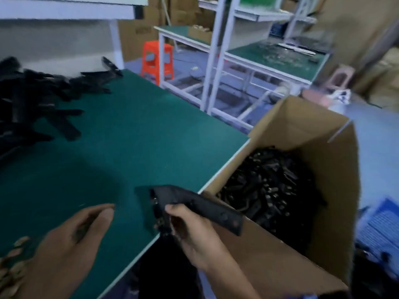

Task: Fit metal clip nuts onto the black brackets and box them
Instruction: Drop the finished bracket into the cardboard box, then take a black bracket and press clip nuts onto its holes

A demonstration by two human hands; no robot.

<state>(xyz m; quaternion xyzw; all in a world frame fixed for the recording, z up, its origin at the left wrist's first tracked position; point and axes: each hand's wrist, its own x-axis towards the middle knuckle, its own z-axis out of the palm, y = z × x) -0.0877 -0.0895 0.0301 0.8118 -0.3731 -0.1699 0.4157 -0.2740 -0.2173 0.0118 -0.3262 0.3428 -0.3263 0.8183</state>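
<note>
The green desk (129, 137) fills the left and middle of the view. Just off its right edge stands an open cardboard box (280, 266), flaps up, well filled with boxed brackets (269, 186), small bright metal bits glinting among them. A loose pile of brackets (32, 100) waits along the desk's far left edge.

Over the near right edge, where desk meets box, the person's right hand (194, 234) grips the held bracket (205, 206). It is a long black piece lying roughly level, its broad end over the desk and its narrow end reaching over the box rim. The fingers (172, 210) are curled round its middle. Small fittings show at the broad end, too blurred to confirm as seated clips.

The left hand (71, 244) hangs over the desk's near edge with its fingers loosely curved, and nothing can be made out in it. Beside it at the near left corner lies a blurred scatter of brassy clip nuts (10, 272).

The bracket looks like stiff moulded plastic, light and not fragile, so a one-handed grip at mid-length should balance it, and it should tolerate being dropped into the box. The clip nuts are likely small, springy and sharp-edged, best pinched by their flat sides
</note>
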